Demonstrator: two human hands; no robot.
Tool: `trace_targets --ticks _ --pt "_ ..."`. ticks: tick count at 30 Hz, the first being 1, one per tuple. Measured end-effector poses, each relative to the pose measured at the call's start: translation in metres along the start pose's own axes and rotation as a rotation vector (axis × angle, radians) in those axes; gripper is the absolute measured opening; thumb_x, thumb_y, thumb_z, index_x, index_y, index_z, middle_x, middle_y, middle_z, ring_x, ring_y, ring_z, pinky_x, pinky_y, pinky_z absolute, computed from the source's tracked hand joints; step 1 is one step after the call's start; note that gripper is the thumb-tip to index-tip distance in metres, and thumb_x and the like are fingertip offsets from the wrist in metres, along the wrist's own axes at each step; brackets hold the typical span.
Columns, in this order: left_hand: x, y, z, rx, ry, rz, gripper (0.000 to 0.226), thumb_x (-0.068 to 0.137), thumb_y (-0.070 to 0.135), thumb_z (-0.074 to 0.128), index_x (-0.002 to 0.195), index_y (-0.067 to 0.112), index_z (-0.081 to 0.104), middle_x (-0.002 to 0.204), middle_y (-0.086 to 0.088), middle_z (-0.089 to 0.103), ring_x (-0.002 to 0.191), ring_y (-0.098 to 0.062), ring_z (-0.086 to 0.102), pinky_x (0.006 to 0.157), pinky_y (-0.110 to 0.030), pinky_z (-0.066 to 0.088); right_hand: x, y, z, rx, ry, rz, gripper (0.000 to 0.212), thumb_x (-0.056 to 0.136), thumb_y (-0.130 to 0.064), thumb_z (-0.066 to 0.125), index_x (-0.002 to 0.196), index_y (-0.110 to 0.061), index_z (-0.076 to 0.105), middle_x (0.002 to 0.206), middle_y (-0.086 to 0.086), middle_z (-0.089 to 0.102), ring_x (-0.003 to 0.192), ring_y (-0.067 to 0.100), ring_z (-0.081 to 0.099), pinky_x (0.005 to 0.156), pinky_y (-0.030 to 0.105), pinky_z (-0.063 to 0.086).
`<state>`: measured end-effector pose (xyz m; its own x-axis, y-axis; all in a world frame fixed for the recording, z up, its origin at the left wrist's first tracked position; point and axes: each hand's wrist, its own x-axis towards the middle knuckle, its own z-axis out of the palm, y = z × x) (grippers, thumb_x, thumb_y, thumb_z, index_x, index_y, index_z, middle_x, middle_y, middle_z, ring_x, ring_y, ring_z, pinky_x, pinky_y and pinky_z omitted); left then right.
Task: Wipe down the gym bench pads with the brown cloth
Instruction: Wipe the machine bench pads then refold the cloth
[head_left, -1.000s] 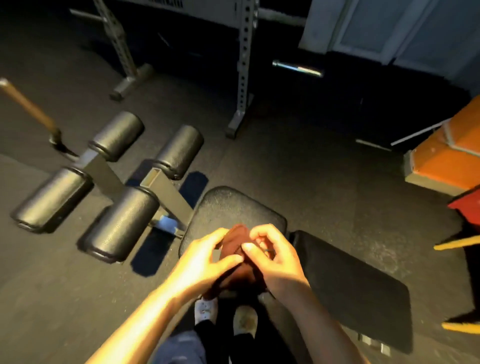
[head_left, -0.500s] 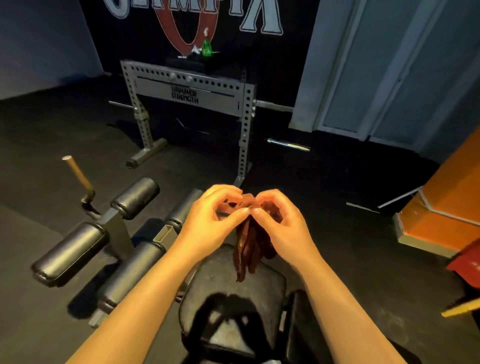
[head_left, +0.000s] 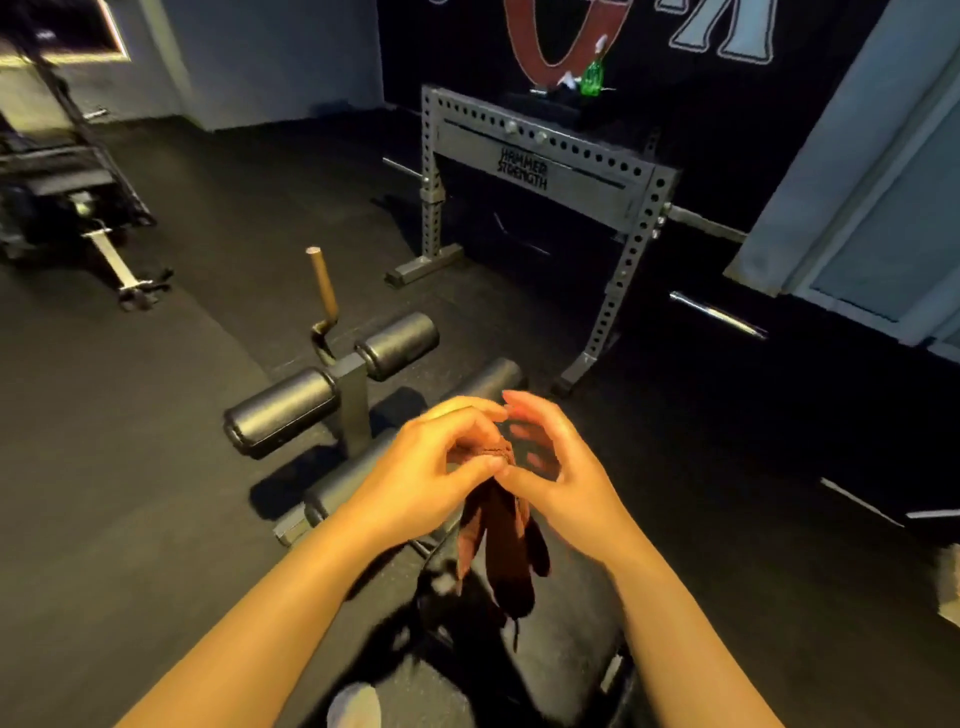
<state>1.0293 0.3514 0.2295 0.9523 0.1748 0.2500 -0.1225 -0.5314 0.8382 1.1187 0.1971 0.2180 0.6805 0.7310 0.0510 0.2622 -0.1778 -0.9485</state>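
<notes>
You're standing over a dark rubber gym floor (head_left: 156, 467) that's taking up most of the view. Far across it, a grey perforated steel rack (head_left: 540, 171) stamped HAMMER STRENGTH is sitting against the black wall, with a green bottle (head_left: 592, 78) perched on top of it. Off on the far left, another machine (head_left: 67, 197) is lurking in the shadows, too dim to make out properly.

Closer in, the bench itself is lying right under you. Its black seat pad (head_left: 571, 639) is sitting at the near bottom, directly below your hands, and the leg roller pads (head_left: 332, 389) are sticking out just beyond it to the left, with a brown-capped handle (head_left: 323, 286) poking up behind them. Right of the rack, a chrome bar (head_left: 717, 314) is lying on the floor.

Your left hand (head_left: 426, 478) is curling its fingers and thumb round the top edge of the brown cloth (head_left: 501, 545), pinching it. Your right hand (head_left: 556, 467) is meeting it there, thumb tip pressing on the same bunched edge while the other fingers are arching loosely above it. The cloth is hanging down in folds from between both hands, dangling in the air above the seat pad; you can't tell whether its lowest tip is touching the pad.
</notes>
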Motion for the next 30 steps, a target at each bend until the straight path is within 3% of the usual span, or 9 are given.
trace_targets --ticks 2,6,10,13,17,19,22,25,30 --pt "-0.017 -0.014 -0.021 -0.011 0.055 -0.010 0.022 0.091 0.011 0.069 0.090 0.031 0.062 0.121 0.011 0.058 0.108 -0.003 0.060 0.088 -0.019 0.050 0.016 -0.009 0.024 0.051 -0.115 -0.027 0.052 0.090 -0.005 0.068 0.130 -0.035 0.056 0.127 -0.012 0.062 0.122 0.008 0.057 0.104 0.036 0.046" --pt "-0.054 -0.043 -0.077 -0.075 0.215 -0.087 0.007 0.086 0.031 0.064 0.092 0.032 0.061 0.107 0.017 0.057 0.105 -0.010 0.063 0.088 -0.023 0.052 0.046 -0.035 0.086 -0.013 -0.241 -0.041 0.036 0.089 -0.007 0.070 0.117 -0.029 0.063 0.107 -0.003 0.069 0.101 0.013 0.065 0.091 0.032 0.052" --pt "-0.094 -0.081 -0.155 -0.099 0.288 -0.192 0.022 0.093 0.011 0.066 0.088 0.031 0.062 0.086 0.012 0.064 0.075 -0.004 0.063 0.070 -0.019 0.050 0.083 -0.061 0.169 -0.124 -0.278 -0.093 0.006 0.091 -0.016 0.071 0.089 -0.021 0.068 0.095 0.005 0.063 0.085 0.012 0.062 0.079 0.024 0.047" --pt "-0.131 -0.119 -0.228 -0.077 0.336 -0.233 0.016 0.091 0.018 0.068 0.086 0.032 0.063 0.072 0.012 0.063 0.061 -0.003 0.054 0.061 -0.016 0.042 0.112 -0.081 0.254 -0.125 -0.315 -0.143 0.011 0.093 -0.015 0.068 0.083 -0.017 0.065 0.083 0.002 0.058 0.073 0.002 0.053 0.071 0.018 0.041" --pt "-0.183 -0.164 -0.333 -0.008 0.426 -0.300 0.025 0.091 0.009 0.070 0.089 0.033 0.064 0.080 0.019 0.068 0.068 -0.002 0.061 0.067 -0.014 0.047 0.150 -0.123 0.378 -0.087 -0.397 -0.183 0.009 0.094 -0.027 0.063 0.086 -0.023 0.065 0.074 -0.007 0.057 0.074 0.006 0.051 0.070 0.024 0.040" --pt "-0.206 -0.180 -0.381 -0.005 0.483 -0.303 0.026 0.089 0.012 0.073 0.092 0.036 0.063 0.086 0.027 0.067 0.080 0.003 0.064 0.072 -0.010 0.046 0.169 -0.148 0.432 -0.074 -0.395 -0.212 0.012 0.095 -0.025 0.061 0.090 -0.014 0.064 0.075 -0.004 0.057 0.076 0.006 0.052 0.073 0.026 0.041" --pt "-0.235 -0.213 -0.440 0.043 0.513 -0.352 0.025 0.080 0.039 0.071 0.101 0.042 0.059 0.100 0.029 0.065 0.093 0.003 0.063 0.080 -0.008 0.045 0.200 -0.182 0.491 -0.053 -0.403 -0.231 0.013 0.099 -0.015 0.058 0.092 -0.005 0.061 0.076 0.000 0.056 0.076 0.006 0.052 0.074 0.028 0.043" --pt "-0.264 -0.258 -0.482 0.120 0.541 -0.441 0.046 0.071 0.060 0.068 0.112 0.049 0.052 0.105 0.022 0.067 0.104 0.004 0.060 0.089 -0.006 0.040 0.233 -0.208 0.535 -0.012 -0.392 -0.234 0.017 0.100 -0.014 0.055 0.092 0.001 0.057 0.074 -0.006 0.051 0.071 0.003 0.049 0.066 0.016 0.040" --pt "-0.271 -0.340 -0.521 0.086 0.442 -0.685 0.054 0.078 0.039 0.083 0.119 0.045 0.049 0.118 0.025 0.055 0.107 0.015 0.050 0.093 -0.010 0.035 0.297 -0.228 0.589 0.036 -0.466 -0.195 0.017 0.101 -0.016 0.053 0.097 -0.001 0.059 0.080 0.005 0.052 0.072 0.010 0.050 0.065 0.017 0.040"
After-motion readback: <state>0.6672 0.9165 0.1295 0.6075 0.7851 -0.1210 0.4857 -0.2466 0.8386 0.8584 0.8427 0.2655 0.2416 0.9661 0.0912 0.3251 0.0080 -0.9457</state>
